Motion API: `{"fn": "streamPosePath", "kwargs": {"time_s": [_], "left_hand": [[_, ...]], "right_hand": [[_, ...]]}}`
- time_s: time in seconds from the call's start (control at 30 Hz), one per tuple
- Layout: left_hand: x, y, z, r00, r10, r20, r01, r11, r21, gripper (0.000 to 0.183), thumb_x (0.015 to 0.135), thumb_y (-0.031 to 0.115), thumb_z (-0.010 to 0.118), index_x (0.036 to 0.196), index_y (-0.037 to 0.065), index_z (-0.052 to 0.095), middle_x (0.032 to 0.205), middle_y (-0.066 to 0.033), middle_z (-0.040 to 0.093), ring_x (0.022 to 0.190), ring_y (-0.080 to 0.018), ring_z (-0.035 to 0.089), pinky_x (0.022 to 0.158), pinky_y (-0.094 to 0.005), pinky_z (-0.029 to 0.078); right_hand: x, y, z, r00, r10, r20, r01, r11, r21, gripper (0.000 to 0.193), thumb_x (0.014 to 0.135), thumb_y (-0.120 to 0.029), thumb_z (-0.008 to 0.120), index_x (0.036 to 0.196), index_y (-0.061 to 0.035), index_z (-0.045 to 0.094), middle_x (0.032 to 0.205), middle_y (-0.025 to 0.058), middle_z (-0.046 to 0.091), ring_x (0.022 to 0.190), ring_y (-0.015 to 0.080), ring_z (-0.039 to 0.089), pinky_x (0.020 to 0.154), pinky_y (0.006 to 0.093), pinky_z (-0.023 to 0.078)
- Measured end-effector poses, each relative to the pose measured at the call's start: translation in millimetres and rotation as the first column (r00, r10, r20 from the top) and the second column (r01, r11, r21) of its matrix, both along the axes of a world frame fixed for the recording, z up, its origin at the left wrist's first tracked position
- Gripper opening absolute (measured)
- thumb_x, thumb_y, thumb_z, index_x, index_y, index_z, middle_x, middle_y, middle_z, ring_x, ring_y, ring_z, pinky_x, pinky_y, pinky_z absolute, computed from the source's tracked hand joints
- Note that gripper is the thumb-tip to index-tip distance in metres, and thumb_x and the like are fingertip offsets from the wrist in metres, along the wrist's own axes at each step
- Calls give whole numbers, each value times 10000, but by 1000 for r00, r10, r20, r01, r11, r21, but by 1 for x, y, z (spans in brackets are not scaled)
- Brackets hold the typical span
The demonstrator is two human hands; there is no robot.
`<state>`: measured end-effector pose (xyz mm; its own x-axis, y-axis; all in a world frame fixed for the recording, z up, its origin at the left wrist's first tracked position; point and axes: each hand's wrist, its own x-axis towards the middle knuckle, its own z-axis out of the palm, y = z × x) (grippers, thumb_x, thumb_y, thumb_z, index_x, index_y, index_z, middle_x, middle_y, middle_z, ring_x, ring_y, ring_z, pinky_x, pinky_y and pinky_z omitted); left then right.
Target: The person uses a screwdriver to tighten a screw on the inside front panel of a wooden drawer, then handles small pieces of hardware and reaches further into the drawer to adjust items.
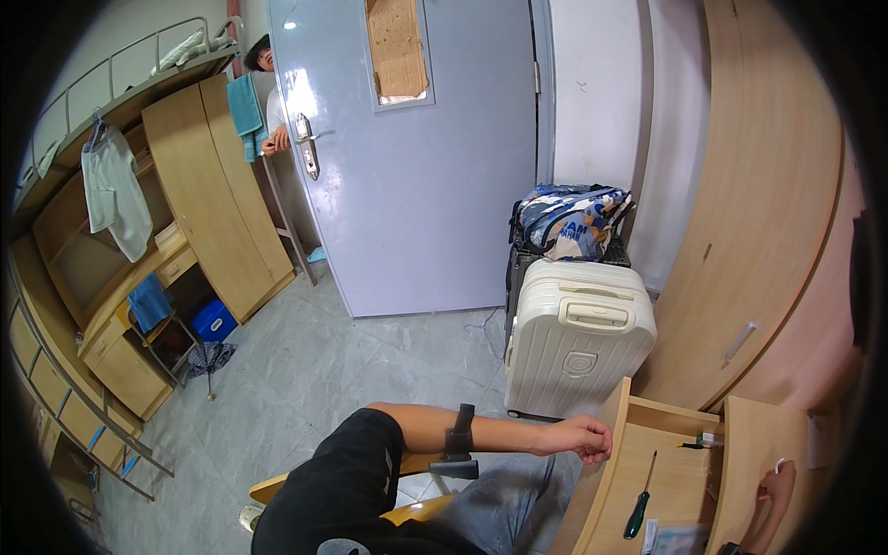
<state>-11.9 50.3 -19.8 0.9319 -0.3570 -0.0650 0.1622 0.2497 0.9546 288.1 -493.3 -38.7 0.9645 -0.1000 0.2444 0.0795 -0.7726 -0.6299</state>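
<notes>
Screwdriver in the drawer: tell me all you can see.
The screwdriver has a dark green handle and a slim, metal-looking shaft. It lies on the bottom of the open drawer, handle end nearer, shaft pointing away. Neither the left hand nor the right hand touches it. Its tip is too small to make out.

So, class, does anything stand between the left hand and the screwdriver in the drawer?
Yes: the left drawer wall stands between the left hand and the screwdriver. Nothing visible covers the screwdriver itself.
</notes>
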Motion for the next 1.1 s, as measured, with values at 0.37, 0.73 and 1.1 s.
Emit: {"fn": "streamPosePath", "kwargs": {"time_s": [0.37, 0.73, 1.1], "left_hand": [[-7, 11, -3, 1000, 18, -6, -18, 1000, -1, 162, 950, 155, 515, 898, 39, 616, 772, -17, 599, 714, -85, 551, 668, -227, 452], [7, 33, 2, 992, 122, -14, -121, 990, 73, 175, 940, 147, 569, 1014, 14, 657, 933, -72, 663, 861, -164, 626, 805, -320, 518], [5, 0, -14, 996, -86, -37, 88, 995, 45, 196, 979, 169, 541, 1045, 16, 644, 953, -85, 676, 865, -162, 659, 772, -298, 542]], "right_hand": [[-15, 31, 18, 998, 17, 64, -9, 992, -124, 306, 584, 94, 660, 764, 13, 426, 727, 144, 538, 572, 230, 556, 468, 374, 470], [-89, 82, 102, 957, 254, 137, -199, 924, -327, 133, 724, -93, 552, 739, 39, 549, 648, 203, 507, 562, 295, 445, 531, 438, 370], [-103, -10, 91, 951, 253, -178, -280, 948, -150, 153, 801, -25, 518, 882, 45, 628, 696, 154, 625, 517, 198, 562, 465, 360, 447]]}}
